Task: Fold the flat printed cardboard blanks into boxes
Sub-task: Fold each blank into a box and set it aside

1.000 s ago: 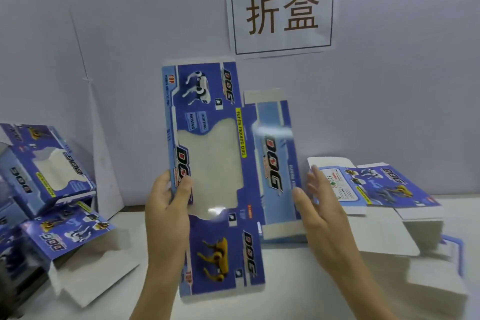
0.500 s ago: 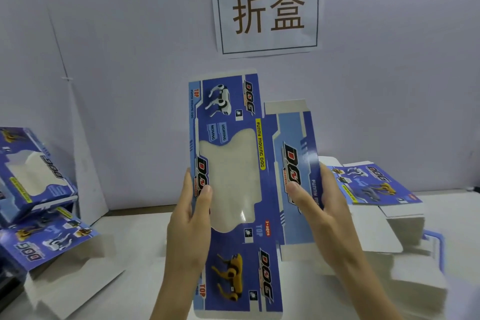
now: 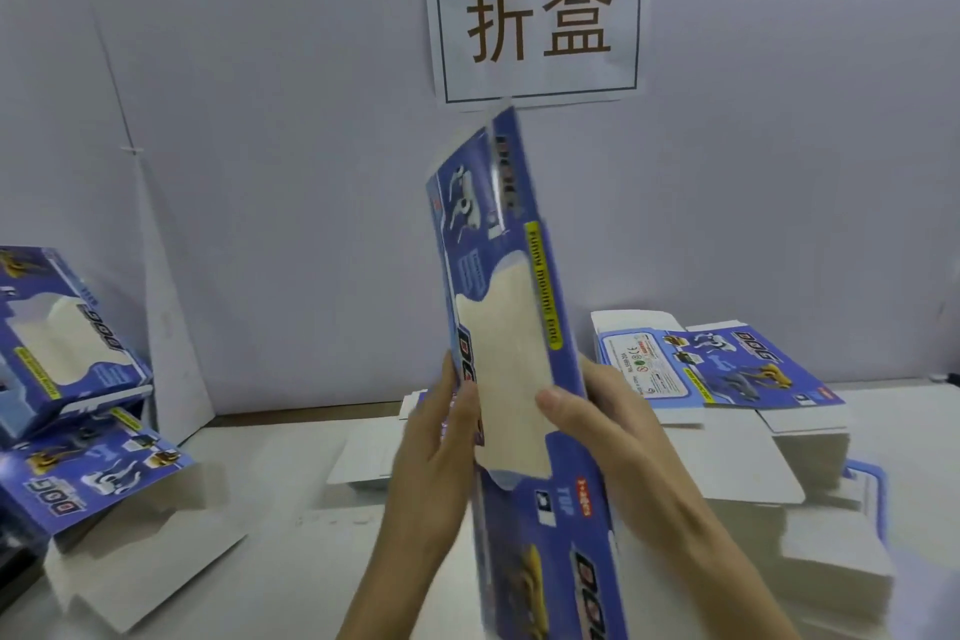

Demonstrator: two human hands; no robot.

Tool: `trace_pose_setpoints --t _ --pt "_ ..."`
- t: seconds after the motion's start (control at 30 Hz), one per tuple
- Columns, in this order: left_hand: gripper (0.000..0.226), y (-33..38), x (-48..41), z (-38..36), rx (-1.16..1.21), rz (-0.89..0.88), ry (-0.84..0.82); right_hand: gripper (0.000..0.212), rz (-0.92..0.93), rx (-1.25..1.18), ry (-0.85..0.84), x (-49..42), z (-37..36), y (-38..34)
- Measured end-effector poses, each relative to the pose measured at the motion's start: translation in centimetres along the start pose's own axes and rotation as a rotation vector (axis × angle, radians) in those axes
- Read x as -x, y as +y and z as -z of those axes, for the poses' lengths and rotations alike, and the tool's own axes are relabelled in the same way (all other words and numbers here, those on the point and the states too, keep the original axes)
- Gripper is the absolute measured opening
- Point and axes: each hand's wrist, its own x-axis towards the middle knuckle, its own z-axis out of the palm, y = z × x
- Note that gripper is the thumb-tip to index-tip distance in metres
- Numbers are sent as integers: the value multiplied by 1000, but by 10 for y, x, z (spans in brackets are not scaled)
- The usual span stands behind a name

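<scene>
I hold one blue printed cardboard blank upright in front of me, its clear window panel facing me and its side panel turned back out of sight. My left hand grips its left edge, thumb on the front. My right hand grips the right edge, thumb across the window. The blank's lower flap, with a yellow dog print, hangs blurred at the bottom of the view.
A stack of flat blanks lies on the white table at right. Two folded boxes and an open one sit at left. A paper sign hangs on the grey wall.
The blank's right side panel has swung back behind the window panel. My hands have closed in towards each other on the blank. The view has shifted left and down.
</scene>
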Motion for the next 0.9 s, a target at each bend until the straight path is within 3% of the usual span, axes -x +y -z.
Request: trace_pose_setpoints --t 0.07,0.13,0.23,0.33,0.43,0.53,0.67,0.77,0.9 --pt "60 3 -5 17 -15 -5 35 40 -40 -101 -75 0 16 -3" --pt "80 8 -7 34 48 99 -36 30 -122 -186 -71 0 27 -1" --pt "96 7 -7 42 -63 195 -174 38 -241 -153 35 -2 31 9" --pt "84 1 -9 38 -58 204 -93 36 -215 -119 74 -4 31 11" --pt "66 -1 -12 36 17 202 5 53 -163 -88 75 -4 33 8" --pt "58 -4 -13 38 47 151 128 56 -209 -166 98 -5 33 11" --pt "64 0 -12 44 70 162 88 61 -208 -168 131 -6 26 12" --pt "63 4 -9 45 173 194 8 47 -165 -206 185 -6 25 11" --pt "51 3 -10 41 120 160 71 42 -150 -293 215 -6 27 10"
